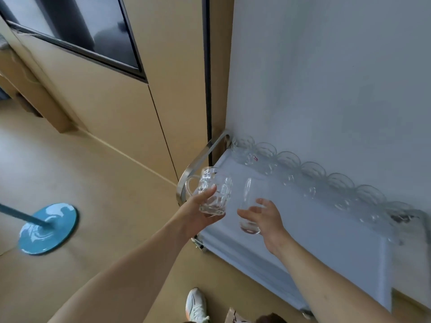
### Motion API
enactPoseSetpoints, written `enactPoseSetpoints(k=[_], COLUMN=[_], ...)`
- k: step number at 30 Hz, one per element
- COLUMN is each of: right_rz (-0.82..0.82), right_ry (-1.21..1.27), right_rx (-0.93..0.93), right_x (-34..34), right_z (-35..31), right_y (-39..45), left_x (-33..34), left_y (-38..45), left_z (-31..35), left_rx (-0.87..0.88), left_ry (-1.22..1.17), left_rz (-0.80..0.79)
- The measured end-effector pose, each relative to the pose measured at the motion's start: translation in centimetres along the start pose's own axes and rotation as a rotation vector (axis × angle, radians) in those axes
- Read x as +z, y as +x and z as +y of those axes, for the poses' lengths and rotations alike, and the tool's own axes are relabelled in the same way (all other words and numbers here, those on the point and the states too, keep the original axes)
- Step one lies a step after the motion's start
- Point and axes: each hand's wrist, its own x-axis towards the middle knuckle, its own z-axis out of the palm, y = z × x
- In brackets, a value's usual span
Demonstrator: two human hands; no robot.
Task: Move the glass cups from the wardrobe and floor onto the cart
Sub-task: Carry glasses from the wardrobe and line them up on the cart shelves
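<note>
Placement of two glasses on the cart top. We carry one vessel in each hand above the near left end of the white surface. Our left hand grips a dimpled glass mug by its lower body, thumb across the front and handle pointing away to the left; our right hand has fingers and thumb curled round a plain tumbler near its base. Both vessels appear tilted and neither seems to touch the surface yet. A row of glass cups already stands along the wall edge of the cart, running from the steel handle towards the far right end — the open area in front of that row is the likely landing zone.

To set down well, we judge that each glass should be brought upright first, then lowered base-first onto bare surface, apart from its neighbours and from the other hand's glass — contact between glass walls risks chipping. Release should follow only once the base sits flat.
</note>
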Motion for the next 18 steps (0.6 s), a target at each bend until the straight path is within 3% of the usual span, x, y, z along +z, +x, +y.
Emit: enactPoseSetpoints(k=[7,18], right_rz=[0.169,0.230], right_ry=[0.043,0.129], right_rx=[0.045,0.089], right_x=[1.2,0.2], right_z=[1.2,1.0], right_y=[2.0,9.3], left_x=[-0.9,-0.3], left_y=[3.9,11.2], left_z=[2.2,3.0], left_rx=[-0.133,-0.247], left_ry=[0.026,0.051], left_rz=[0.035,0.145])
